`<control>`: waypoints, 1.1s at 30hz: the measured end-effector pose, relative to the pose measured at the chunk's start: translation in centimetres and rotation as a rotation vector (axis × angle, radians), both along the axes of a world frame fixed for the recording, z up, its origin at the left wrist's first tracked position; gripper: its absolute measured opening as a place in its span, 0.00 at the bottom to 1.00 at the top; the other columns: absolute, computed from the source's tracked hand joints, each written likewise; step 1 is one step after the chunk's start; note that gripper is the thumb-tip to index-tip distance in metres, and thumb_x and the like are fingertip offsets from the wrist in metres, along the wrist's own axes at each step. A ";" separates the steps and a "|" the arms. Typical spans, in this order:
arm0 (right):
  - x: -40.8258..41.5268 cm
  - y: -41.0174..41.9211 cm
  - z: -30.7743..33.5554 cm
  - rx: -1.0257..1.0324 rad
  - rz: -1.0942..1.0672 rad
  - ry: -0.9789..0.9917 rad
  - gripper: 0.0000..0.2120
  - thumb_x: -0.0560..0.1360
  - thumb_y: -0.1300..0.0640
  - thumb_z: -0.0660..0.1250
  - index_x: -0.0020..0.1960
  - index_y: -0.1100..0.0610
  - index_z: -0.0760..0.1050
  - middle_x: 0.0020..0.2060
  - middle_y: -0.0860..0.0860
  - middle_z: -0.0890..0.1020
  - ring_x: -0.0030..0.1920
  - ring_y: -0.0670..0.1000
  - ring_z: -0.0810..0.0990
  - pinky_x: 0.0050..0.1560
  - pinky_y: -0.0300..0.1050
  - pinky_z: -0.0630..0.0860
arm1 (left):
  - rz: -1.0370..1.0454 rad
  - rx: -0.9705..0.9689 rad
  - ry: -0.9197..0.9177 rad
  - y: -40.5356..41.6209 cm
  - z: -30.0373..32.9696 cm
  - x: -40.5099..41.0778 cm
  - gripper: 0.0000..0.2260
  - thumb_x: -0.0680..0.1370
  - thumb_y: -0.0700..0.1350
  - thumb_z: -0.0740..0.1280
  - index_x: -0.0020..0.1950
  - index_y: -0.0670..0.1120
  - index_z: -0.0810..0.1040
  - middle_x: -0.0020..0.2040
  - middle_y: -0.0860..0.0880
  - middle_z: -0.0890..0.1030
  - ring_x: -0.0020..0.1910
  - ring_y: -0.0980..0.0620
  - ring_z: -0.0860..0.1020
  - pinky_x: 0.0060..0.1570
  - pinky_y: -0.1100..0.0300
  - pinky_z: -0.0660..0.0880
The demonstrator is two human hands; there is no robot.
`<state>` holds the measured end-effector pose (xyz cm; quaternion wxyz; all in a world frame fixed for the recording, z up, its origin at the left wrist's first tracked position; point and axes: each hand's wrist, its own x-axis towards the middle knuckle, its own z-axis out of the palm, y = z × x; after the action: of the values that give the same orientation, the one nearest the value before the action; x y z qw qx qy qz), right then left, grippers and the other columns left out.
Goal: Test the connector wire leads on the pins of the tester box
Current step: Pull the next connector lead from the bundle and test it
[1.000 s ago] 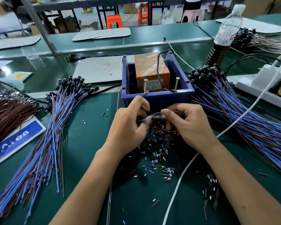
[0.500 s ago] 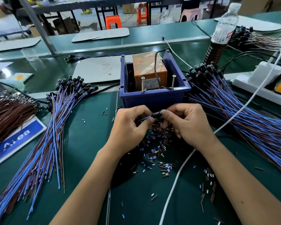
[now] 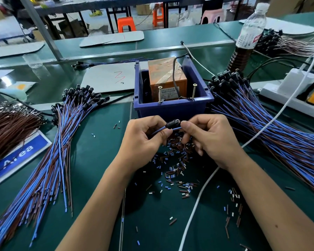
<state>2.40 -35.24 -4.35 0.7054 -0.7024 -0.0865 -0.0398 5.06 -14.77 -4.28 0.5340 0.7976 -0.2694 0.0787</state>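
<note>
Both forearms reaching in from 6 o'clock, bare, converging toward centre. Left hand [image 3: 143, 140] curled, thumb and forefinger pinching. Right hand [image 3: 212, 138] curled likewise, thumb tip pressed to forefinger, remaining fingers [image 3: 198, 147] folded under. Hands nearly touching at fingertips, knuckles pointing toward 12 o'clock.

The connector wire [image 3: 170, 126], a black barrel-shaped plug with a thin blue lead, is held level just in front of the tester box [image 3: 172, 91], pinched between the left hand [image 3: 143, 140] and the right hand [image 3: 209, 140]. The tester box is a blue plastic bin holding an orange taped block with a black cable. Two upright screw-like pins [image 3: 159, 94] stand at its near rim, untouched by the lead.
</note>
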 end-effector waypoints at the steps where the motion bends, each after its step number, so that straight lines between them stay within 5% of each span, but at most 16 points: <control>1: 0.0 0.0 0.1 -0.004 0.001 -0.001 0.12 0.76 0.51 0.72 0.40 0.58 0.82 0.32 0.59 0.85 0.20 0.47 0.68 0.20 0.39 0.69 | -0.005 0.001 -0.002 0.0 0.1 0.0 0.09 0.78 0.43 0.72 0.39 0.46 0.79 0.31 0.51 0.78 0.30 0.54 0.73 0.33 0.58 0.69; 6: -0.1 -0.3 0.2 -0.009 0.031 0.023 0.14 0.76 0.52 0.73 0.42 0.65 0.81 0.30 0.59 0.84 0.20 0.46 0.69 0.19 0.38 0.68 | -0.028 0.059 -0.022 0.3 0.5 0.0 0.09 0.78 0.43 0.72 0.38 0.48 0.79 0.30 0.51 0.78 0.29 0.55 0.72 0.32 0.61 0.67; 14: 0.2 -1.2 0.2 -0.012 0.090 0.101 0.11 0.74 0.49 0.73 0.41 0.57 0.84 0.27 0.56 0.80 0.20 0.45 0.69 0.20 0.38 0.68 | -0.011 0.109 0.006 1.3 1.1 -0.1 0.11 0.77 0.42 0.72 0.36 0.52 0.77 0.28 0.54 0.76 0.27 0.59 0.69 0.31 0.65 0.64; 18: 0.4 -2.8 0.5 0.042 -0.093 0.031 0.09 0.72 0.51 0.75 0.40 0.56 0.84 0.28 0.55 0.80 0.20 0.46 0.67 0.20 0.37 0.67 | 0.070 -0.134 0.071 3.4 1.4 0.6 0.07 0.76 0.41 0.71 0.39 0.39 0.80 0.29 0.45 0.78 0.30 0.49 0.71 0.31 0.56 0.63; 21: 0.1 -1.5 0.3 -0.151 -0.095 -0.002 0.08 0.72 0.53 0.78 0.48 0.55 0.85 0.34 0.56 0.84 0.20 0.47 0.69 0.19 0.37 0.66 | 0.095 -0.290 0.078 2.6 1.4 0.4 0.06 0.78 0.36 0.71 0.42 0.36 0.80 0.29 0.48 0.80 0.28 0.56 0.73 0.32 0.65 0.68; 24: -0.1 1.0 0.1 0.085 -0.094 0.001 0.12 0.72 0.49 0.75 0.49 0.57 0.85 0.33 0.53 0.82 0.20 0.45 0.67 0.19 0.35 0.63 | 0.061 -0.380 0.133 -0.2 0.7 -0.5 0.07 0.79 0.35 0.70 0.41 0.34 0.79 0.30 0.48 0.81 0.26 0.61 0.73 0.32 0.71 0.68; 27: -0.5 2.7 0.2 0.288 -0.052 0.003 0.09 0.71 0.50 0.74 0.46 0.54 0.86 0.32 0.55 0.80 0.20 0.45 0.65 0.19 0.35 0.63 | 0.058 -0.412 0.163 -2.6 -0.1 -1.3 0.08 0.79 0.38 0.71 0.39 0.41 0.80 0.32 0.48 0.81 0.31 0.55 0.77 0.37 0.63 0.75; 33: -0.6 2.9 0.5 0.375 -0.100 0.045 0.06 0.71 0.54 0.74 0.42 0.56 0.86 0.29 0.54 0.77 0.20 0.44 0.65 0.19 0.34 0.62 | 0.055 -0.512 0.173 -3.7 -0.4 -2.1 0.08 0.80 0.39 0.70 0.41 0.39 0.81 0.35 0.43 0.82 0.34 0.39 0.81 0.40 0.34 0.80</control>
<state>1.84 -32.31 -3.83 0.8228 -0.5628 -0.0269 -0.0744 2.96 -18.49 -4.70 0.7368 0.6475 -0.1723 0.0902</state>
